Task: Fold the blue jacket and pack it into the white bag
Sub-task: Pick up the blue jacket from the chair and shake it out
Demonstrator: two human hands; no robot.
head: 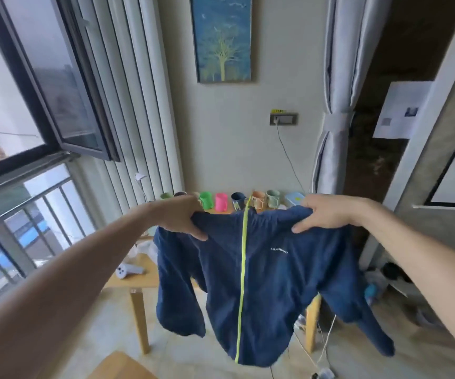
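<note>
left hand [184, 217] + right hand [322, 213] | grip blue jacket [256, 283] shoulders | hanging above wooden table [138, 277]

open window [29, 86] | pale wall [229, 149] (tree painting [222, 36]) | wooden table [138, 280]

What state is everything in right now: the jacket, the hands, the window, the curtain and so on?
Blue jacket: unfolded, held up in the air by its shoulders, zipped shut.
Left hand: fingers closed on the jacket's shoulder.
Right hand: fingers closed on the other shoulder.
Window: swung open.
Curtain: drawn aside and tied back.
Cups: upright in a row on the table.
Wall socket: a cable plugged in.
</note>
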